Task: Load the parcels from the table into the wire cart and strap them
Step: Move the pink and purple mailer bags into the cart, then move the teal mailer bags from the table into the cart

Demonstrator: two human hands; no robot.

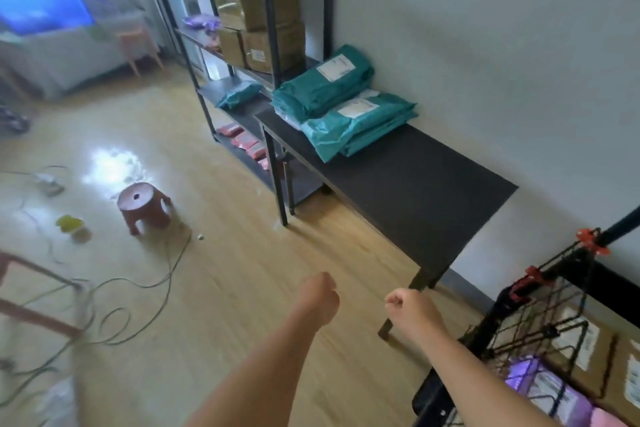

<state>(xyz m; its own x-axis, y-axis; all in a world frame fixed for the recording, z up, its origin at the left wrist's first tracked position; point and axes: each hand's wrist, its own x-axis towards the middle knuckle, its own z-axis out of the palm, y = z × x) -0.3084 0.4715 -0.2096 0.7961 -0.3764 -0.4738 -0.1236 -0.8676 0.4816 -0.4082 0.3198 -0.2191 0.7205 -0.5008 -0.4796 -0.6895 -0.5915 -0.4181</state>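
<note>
Two stacks of teal parcels [349, 108] with white labels lie at the far end of the black table [433, 184], against the wall. The black wire cart [540, 315] stands at the bottom right; it holds brown boxes [585, 354] and a purple parcel [547, 388], and a dark net with red hooks [526, 283] stretches over them. My left hand [320, 296] and my right hand [410, 310] are both fists held over the floor, in front of the table's near corner, with nothing in them.
A black metal shelf rack [270, 28] with cardboard boxes and packets stands beyond the table. A brown plastic stool [142, 206], a yellow-green cup [74, 227] and loose cables [138, 288] lie on the wooden floor at the left.
</note>
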